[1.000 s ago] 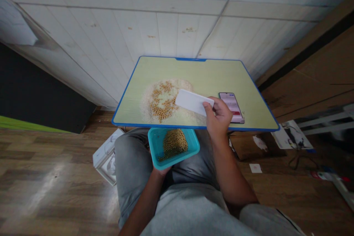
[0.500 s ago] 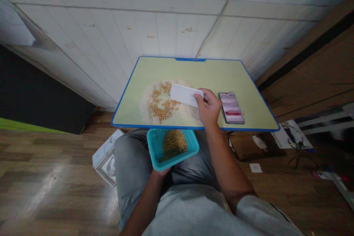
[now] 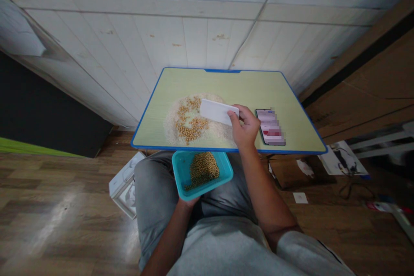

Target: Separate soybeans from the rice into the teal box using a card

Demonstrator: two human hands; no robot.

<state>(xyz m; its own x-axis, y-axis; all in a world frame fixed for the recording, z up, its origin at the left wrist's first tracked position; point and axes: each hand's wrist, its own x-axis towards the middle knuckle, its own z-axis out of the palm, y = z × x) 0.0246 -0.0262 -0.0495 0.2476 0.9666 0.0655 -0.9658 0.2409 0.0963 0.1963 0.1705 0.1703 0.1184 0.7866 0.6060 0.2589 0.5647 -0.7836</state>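
My right hand [image 3: 246, 126] pinches a flat white rectangular card [image 3: 216, 111] between thumb and fingers, holding it over the grains on the table. Under and around the card lies a spread of pale rice-like grains [image 3: 223, 131] mixed with yellow soybeans [image 3: 190, 131]. Below the table's near edge, my left hand [image 3: 190, 201] grips a turquoise plastic basket [image 3: 180, 177] from beneath; most of its fingers are hidden. A heap of soybeans [image 3: 205, 167] fills part of the basket, which tilts a little.
A phone [image 3: 270, 127] with a lit screen lies right of my right hand on the green, blue-edged table [image 3: 252, 88]. A white panelled wall [image 3: 164, 39] stands behind. On the floor are a white box [image 3: 124, 185] at left and a cardboard box [image 3: 287, 172] at right.
The view has shifted very slightly. Both hands, the card, the basket and the beans look the same as before.
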